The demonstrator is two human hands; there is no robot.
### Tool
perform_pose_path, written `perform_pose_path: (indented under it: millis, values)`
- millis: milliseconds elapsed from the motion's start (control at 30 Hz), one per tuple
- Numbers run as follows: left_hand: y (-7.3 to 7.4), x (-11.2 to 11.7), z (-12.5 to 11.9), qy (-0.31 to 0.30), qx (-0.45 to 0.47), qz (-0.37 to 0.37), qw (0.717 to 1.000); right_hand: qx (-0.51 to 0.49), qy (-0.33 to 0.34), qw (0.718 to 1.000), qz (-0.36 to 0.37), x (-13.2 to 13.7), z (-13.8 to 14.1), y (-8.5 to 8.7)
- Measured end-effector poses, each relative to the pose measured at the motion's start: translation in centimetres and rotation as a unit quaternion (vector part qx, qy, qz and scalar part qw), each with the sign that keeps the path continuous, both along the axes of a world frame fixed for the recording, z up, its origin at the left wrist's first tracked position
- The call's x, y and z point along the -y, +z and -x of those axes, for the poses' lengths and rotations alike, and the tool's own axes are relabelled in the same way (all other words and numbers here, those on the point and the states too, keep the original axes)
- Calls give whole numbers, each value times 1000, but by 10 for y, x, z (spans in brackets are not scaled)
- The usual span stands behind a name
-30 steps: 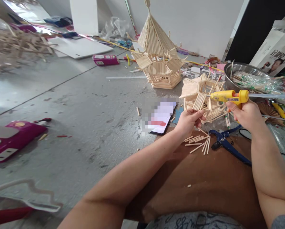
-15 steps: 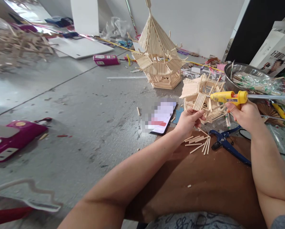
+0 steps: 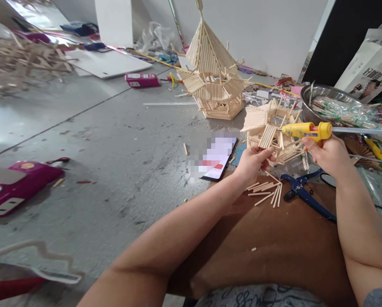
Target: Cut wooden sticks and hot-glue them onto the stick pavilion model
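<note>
Thumb and fingers of the left hand point(image 3: 253, 162), its forearm extended forward, pinch a small panel of parallel sticks point(image 3: 267, 136). The right hand point(image 3: 331, 154), raised opposite, grips a yellow glue gun point(image 3: 301, 129), nozzle beside the panel. Behind the panel stands a low stick structure point(image 3: 255, 118); farther right, a metal bowl point(image 3: 308, 108) contains sticks point(image 3: 330, 105) and clear wrapping point(image 3: 359, 112).

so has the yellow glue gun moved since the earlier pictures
No, not noticeably: the yellow glue gun keeps the same place against the metal bowl, its nozzle by the same stick panel.
</note>
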State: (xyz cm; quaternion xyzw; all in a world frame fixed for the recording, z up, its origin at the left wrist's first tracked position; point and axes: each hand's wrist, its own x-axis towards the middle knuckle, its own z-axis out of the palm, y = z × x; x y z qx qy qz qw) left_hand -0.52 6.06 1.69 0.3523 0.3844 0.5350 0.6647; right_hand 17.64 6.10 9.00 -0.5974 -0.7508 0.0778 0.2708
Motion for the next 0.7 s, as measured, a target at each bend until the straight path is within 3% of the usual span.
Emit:
perform_pose_path:
  millis: [700]
  values:
    - [-2, 0, 1, 11, -25, -7, 1000, -26, -2, 1000, 4, 1, -2, 1]
